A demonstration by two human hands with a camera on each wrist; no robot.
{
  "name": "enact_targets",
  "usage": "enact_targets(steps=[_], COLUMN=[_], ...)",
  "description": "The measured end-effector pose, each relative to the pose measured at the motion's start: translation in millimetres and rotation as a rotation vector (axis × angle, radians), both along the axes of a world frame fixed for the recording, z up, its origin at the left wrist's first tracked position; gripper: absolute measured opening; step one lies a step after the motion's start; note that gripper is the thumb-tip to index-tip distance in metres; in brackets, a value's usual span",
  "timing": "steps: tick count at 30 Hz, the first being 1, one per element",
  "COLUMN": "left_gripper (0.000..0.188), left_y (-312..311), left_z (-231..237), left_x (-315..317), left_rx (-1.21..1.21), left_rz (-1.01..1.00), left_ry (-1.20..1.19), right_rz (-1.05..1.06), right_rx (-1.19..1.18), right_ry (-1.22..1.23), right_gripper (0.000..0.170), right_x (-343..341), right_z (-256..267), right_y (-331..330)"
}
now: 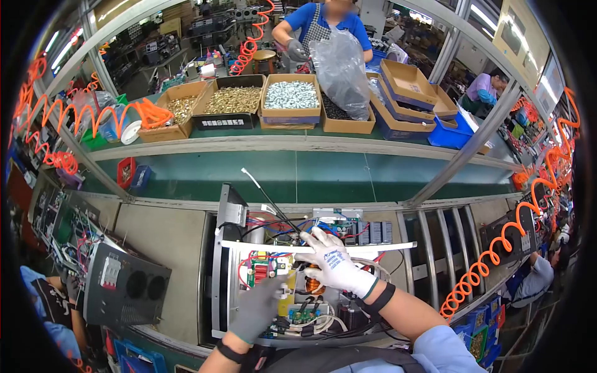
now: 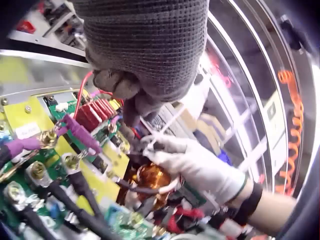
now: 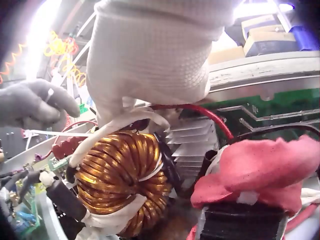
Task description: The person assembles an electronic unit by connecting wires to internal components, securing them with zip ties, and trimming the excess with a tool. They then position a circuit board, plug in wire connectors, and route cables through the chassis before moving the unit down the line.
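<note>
Copper-wound toroidal inductor (image 3: 120, 180) sat inside the opened electronics chassis (image 1: 217, 286), on the worker's side of the white crossbar (image 1: 385, 247). From where I stood, the white-gloved right hand (image 1: 333, 256) was the nearer one, directly above the coil, its forward fingers reaching past the bar. Grey-gloved, the left hand (image 1: 258, 308) hung over the chassis's left part, close to a red finned block (image 2: 95, 112). A thin white strip (image 2: 172, 120) showed by the right fingertips, but I couldn't tell whether they pinched it, nor whether the blurred, bent left fingers held anything.

Crossbar and chassis both ran lengthwise from the worker's left to right, so the bar lay across the right hand's reach. A white-sleeved lead (image 3: 115, 122) arched over the coil, leaving little room beneath the palm, and a pink-wrapped part (image 3: 255, 167) crowded its right side. Upward looked freest to me; the tall end panel (image 1: 230, 208) closed off the far left corner.
</note>
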State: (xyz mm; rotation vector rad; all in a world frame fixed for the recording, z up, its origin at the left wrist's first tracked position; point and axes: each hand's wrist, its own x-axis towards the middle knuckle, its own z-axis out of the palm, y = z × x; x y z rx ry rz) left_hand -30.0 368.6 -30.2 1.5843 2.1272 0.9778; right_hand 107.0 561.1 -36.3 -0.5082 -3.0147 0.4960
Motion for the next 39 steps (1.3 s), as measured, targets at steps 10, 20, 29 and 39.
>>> enact_targets(steps=[10,20,29,39], left_gripper=[0.021,0.029,0.045,0.022], left_y=[41,20,-50,-84], left_z=[-39,-23,24,-47], left_x=[18,21,78,41], left_rx=[-0.161,-0.08,-0.249,-0.129], left_rz=[-0.045,-0.001,-0.077,0.114], left_ry=[-0.541,-0.246,-0.321,-0.459], right_rz=[-0.005,0.008,0.106,-0.227], right_rx=[0.059,-0.022,-0.337,-0.644], right_ry=[0.093,0.068,0.422,0.468], right_gripper=[0.042,0.049,0.011,0.035], right_x=[0,5,66,147], right_z=[0,-8,52,39], right_y=[-3,2,-119,-161])
